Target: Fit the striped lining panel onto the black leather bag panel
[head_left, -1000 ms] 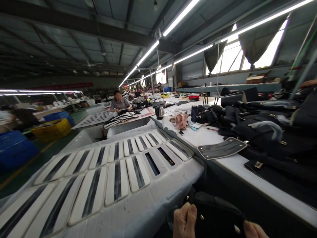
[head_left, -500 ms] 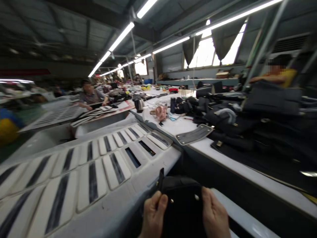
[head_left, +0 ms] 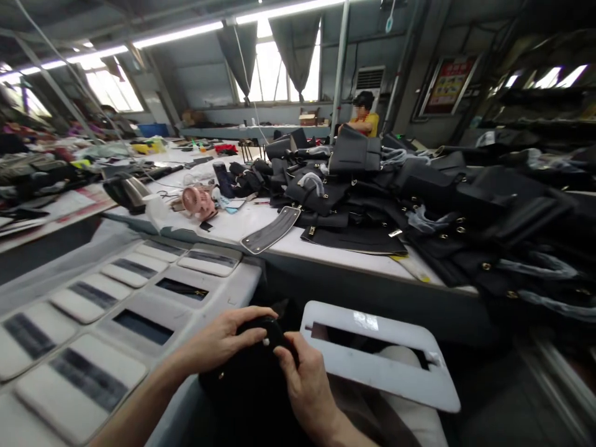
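Fingers curled in tight: left hand (head_left: 218,341) and right hand (head_left: 305,388) both pinch the top edge of a black leather piece with small metal studs (head_left: 251,372), low between the white slotted template board (head_left: 372,357) and the grey worktable (head_left: 233,292).

- The black bag piece (head_left: 254,379) between the left hand (head_left: 218,341) and the right hand (head_left: 305,388) looks like matt leather-like material with small shiny metal studs.
- The white template (head_left: 386,372) looks like smooth, slightly glossy plastic.
- The white slotted panels (head_left: 79,304) look smooth and matt, lying on a pale, soft-looking sheet.
- The heap of black bags (head_left: 419,192) on the surface (head_left: 326,248) looks like dull leather-like material with glinting brass-coloured metal fittings.
- The grey strip (head_left: 271,231) looks like a stiff matt sheet with a stitched edge.
- The pink fan (head_left: 193,202) looks like plastic.
- The kettle (head_left: 121,191) looks like brushed metal.
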A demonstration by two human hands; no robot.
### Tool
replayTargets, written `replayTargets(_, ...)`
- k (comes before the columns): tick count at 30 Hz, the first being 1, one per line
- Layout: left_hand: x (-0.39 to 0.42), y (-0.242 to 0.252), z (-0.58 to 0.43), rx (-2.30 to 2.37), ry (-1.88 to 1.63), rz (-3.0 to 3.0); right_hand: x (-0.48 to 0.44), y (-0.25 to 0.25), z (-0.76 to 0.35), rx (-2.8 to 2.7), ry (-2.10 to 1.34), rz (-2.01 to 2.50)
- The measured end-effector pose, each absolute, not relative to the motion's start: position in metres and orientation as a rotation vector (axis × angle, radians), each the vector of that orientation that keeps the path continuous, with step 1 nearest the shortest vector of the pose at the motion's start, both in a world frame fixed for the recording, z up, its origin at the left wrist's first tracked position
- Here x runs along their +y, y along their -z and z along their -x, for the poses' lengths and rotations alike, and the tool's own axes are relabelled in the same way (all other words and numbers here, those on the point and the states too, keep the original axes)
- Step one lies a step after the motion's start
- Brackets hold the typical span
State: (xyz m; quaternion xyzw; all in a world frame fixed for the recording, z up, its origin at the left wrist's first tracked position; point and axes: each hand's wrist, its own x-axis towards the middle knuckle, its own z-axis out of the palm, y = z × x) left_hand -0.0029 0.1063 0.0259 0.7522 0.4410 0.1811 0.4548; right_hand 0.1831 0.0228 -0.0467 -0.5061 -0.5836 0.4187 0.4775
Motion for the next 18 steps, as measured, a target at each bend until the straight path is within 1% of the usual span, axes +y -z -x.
replayTargets(5,0.105,-0.020,0.007,1.107,-0.412,-1.897,-0.001,0.072,-0.183,-1.375,-1.049,1.346)
replayTargets(10,0.106,-0.030,0.002,1.072,-0.433,-1.934,0.000,0.079,-0.170,-1.442,-0.957,1.390)
replayTargets(15,0.109,-0.034,-0.006,1.036,-0.067,-2.142,0.006,0.071,-0.161,-1.472,-0.976,1.370)
replayTargets(18,0.103,-0.040,0.001,1.096,-0.027,-2.183,0.008,0.060,-0.177,-1.562,-1.136,1.368)
